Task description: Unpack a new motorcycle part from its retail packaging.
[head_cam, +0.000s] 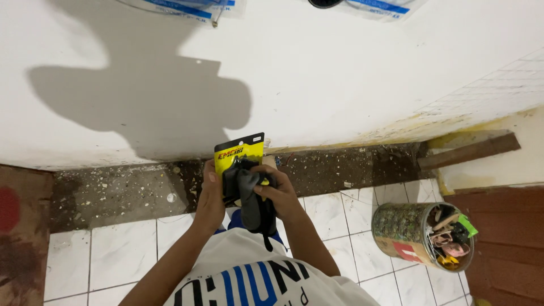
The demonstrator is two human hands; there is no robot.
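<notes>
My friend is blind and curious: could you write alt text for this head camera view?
Seen from above, a person's left hand and right hand hold a yellow and black card package with a dark grey tool on it, before a white wall. A tin can of odds and ends stands on the white tiled floor to the right.

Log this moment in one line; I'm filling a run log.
left hand: holds yellow card | right hand: grips black tool | can: right, on tiles
</notes>
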